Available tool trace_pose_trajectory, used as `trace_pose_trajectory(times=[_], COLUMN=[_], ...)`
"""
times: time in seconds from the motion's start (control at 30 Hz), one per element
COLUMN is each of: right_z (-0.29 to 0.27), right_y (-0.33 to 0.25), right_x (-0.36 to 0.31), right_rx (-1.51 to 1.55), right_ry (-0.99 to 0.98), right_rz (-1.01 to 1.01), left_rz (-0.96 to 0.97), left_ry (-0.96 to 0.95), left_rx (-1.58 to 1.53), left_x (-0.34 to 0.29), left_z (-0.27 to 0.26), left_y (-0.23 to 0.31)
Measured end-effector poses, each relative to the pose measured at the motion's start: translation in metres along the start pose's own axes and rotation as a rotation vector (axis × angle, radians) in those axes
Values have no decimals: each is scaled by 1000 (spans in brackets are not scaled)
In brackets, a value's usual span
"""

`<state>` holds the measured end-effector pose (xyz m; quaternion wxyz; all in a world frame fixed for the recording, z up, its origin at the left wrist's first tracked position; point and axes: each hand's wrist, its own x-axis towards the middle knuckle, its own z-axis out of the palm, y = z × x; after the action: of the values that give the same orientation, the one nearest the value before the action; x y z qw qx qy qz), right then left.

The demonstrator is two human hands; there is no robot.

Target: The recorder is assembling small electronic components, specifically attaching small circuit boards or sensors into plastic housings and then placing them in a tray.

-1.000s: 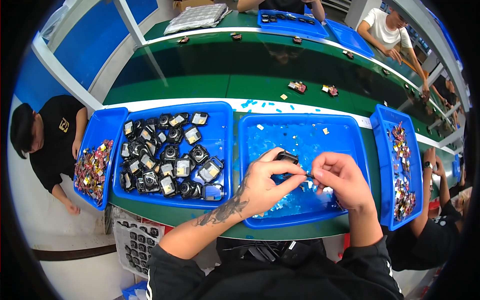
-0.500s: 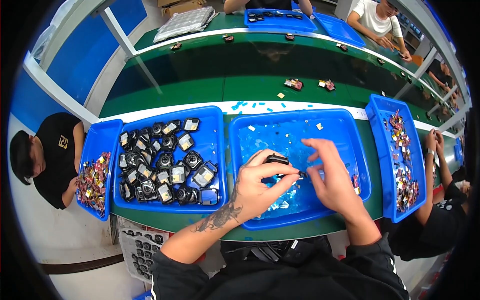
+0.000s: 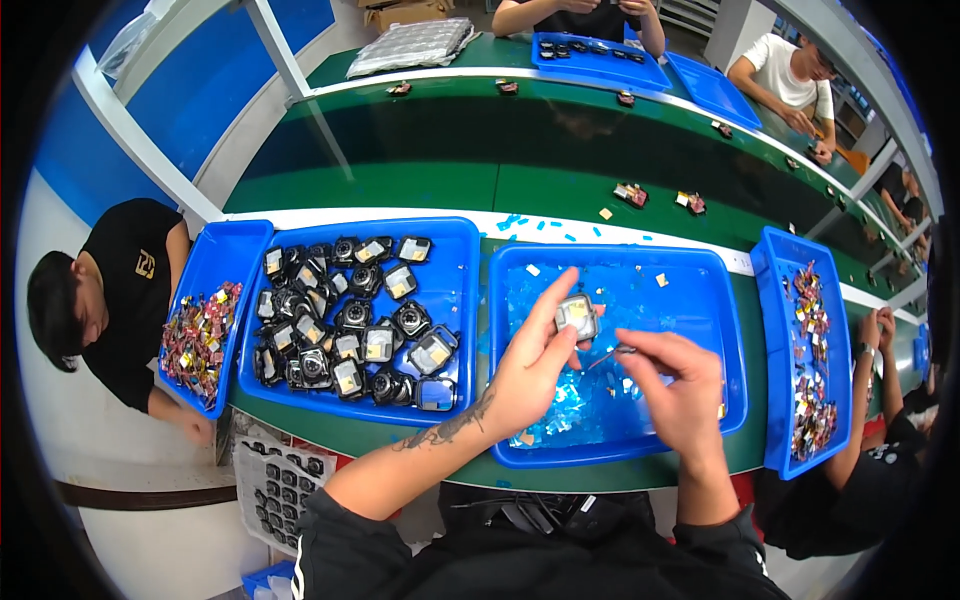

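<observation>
My left hand (image 3: 540, 365) grips a small black camera unit (image 3: 576, 318) with its grey, framed back face up and a yellowish patch on it. The thumb lies across its lower edge. Just to the right, my right hand (image 3: 682, 385) pinches a thin, dark, pointed tool (image 3: 612, 354) whose tip points left toward the unit, apart from it. Both hands are above a blue tray (image 3: 620, 458) strewn with blue film scraps (image 3: 560, 405). Left of it, another blue tray (image 3: 468, 300) holds a heap of similar black camera units (image 3: 355, 315).
Narrow blue bins of small reddish parts (image 3: 203, 345) (image 3: 815, 410) flank the trays. Beyond a white ledge, a green conveyor (image 3: 420, 185) carries a few small assemblies (image 3: 630, 194). Co-workers sit left, right and opposite. Bubble wrap holding black parts (image 3: 280, 490) lies below the bench edge.
The camera unit has turned from edge-on to back face up in my left hand. My right fingers, spread before, now pinch the thin tool. The whole view has shifted slightly.
</observation>
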<state>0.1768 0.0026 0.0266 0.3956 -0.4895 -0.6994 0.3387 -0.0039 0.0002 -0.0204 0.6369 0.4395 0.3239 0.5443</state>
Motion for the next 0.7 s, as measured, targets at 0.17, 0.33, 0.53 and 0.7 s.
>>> trace_pose_trajectory(times=[0.17,0.33,0.53,0.7], right_z=[23,42,33,25], right_y=[-6,5,5,-2], right_x=[6,8,3,4], right_rx=[-133,-95,56,-4], right_ry=[-55,198,134,49], right_rz=[-169,-299,-164,-170], left_rz=[36,69,11,-37], left_ry=[71,89,64,46], left_rx=[136,131,-89,-36], left_x=[-3,-4,-2,0], left_z=[8,9,6,-2], left_y=[-3,-6,1,7])
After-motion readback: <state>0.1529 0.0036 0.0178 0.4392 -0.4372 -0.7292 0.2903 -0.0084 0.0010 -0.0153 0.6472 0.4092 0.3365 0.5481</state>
